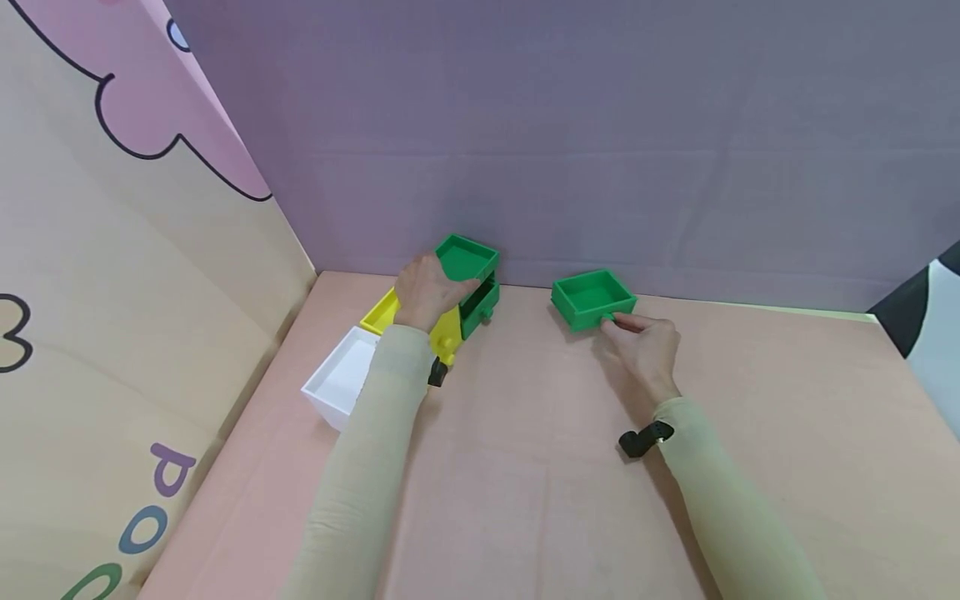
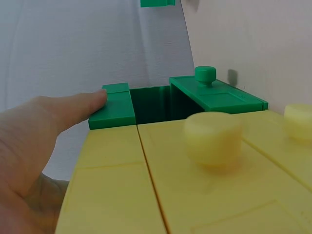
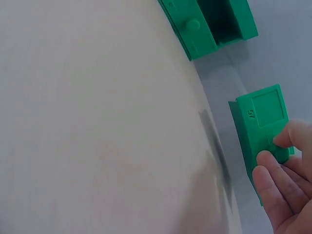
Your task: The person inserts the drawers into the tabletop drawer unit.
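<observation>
A small green drawer (image 1: 579, 312) is raised off the table, its open side up, in the head view. My right hand (image 1: 647, 348) pinches its front knob between thumb and fingertips. Marked "57", the drawer's front (image 3: 265, 109) faces the right wrist camera. My left hand (image 1: 427, 293) lies over the top of the joined cabinets, its thumb on the front edge of the green cabinet (image 2: 112, 109); the other fingers are mostly hidden. That cabinet has a gap above its lower drawer (image 2: 219, 95). Beside it stands the yellow cabinet (image 2: 107, 195), with round knobs on its drawers.
A white open-topped bin (image 1: 324, 408) stands at the near left end of the row, partly behind my left forearm. The cabinets stand near the grey back wall (image 1: 600, 150) on a pink tabletop (image 1: 510, 500). A printed cloth (image 1: 150, 275) rises along the left side.
</observation>
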Motion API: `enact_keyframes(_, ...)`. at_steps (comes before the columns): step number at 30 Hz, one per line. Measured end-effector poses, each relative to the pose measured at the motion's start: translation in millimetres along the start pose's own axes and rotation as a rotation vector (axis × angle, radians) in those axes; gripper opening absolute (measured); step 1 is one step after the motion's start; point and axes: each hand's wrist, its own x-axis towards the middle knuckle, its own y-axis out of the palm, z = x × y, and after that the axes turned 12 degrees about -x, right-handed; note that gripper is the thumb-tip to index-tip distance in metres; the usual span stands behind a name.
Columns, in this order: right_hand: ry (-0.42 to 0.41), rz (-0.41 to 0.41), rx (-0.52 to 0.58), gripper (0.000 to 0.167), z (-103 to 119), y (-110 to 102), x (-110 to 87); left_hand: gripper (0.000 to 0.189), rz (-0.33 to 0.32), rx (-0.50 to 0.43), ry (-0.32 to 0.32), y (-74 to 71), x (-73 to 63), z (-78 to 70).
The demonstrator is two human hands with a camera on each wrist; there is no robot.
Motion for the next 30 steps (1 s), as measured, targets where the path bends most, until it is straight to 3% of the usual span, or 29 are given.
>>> enact_keyframes(8, -0.069, 0.013, 0.026, 0.027, 11.5, 2.9, -0.6, 0.058, -0.005, -0.019, 0.012, 1.2, -1.2, 0.2)
enact_keyframes(30, -0.182, 0.16, 0.059, 0.025, 36.8, 22.9, -1.7, 0.059, 0.007, 0.004, -0.014, 1.3, -1.8, -0.1)
